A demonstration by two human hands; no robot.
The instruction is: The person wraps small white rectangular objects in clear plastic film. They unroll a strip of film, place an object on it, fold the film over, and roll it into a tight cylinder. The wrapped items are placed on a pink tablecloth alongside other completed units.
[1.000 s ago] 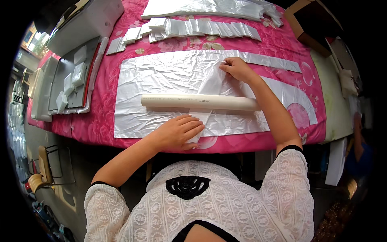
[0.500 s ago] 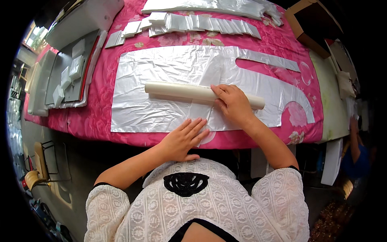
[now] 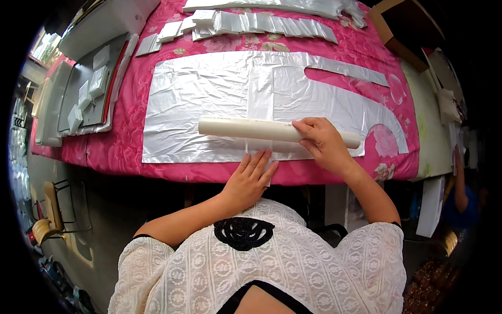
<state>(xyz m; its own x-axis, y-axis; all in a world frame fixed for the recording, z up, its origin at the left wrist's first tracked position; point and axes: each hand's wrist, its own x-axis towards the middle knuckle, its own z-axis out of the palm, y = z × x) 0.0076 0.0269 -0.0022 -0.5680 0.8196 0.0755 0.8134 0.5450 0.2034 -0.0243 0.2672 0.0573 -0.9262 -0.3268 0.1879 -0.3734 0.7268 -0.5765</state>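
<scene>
Near the front edge of the tabletop (image 3: 130, 152), my right hand (image 3: 321, 142) curls its fingers over the cream tube (image 3: 251, 128) lying across the silver sheet (image 3: 209, 99), while my left hand (image 3: 251, 175) rests flat, fingers spread, pinning the sheet's near edge so it stays smooth.

White tube on silver sheet

A long cream-white tube (image 3: 251, 129) lies crosswise, nearly level, on a wide, crinkled silver foil sheet (image 3: 209, 99) spread flat over the pink flowered tabletop (image 3: 130, 131); the sheet's right side has a long slot and a rounded notch cut out of it.
</scene>
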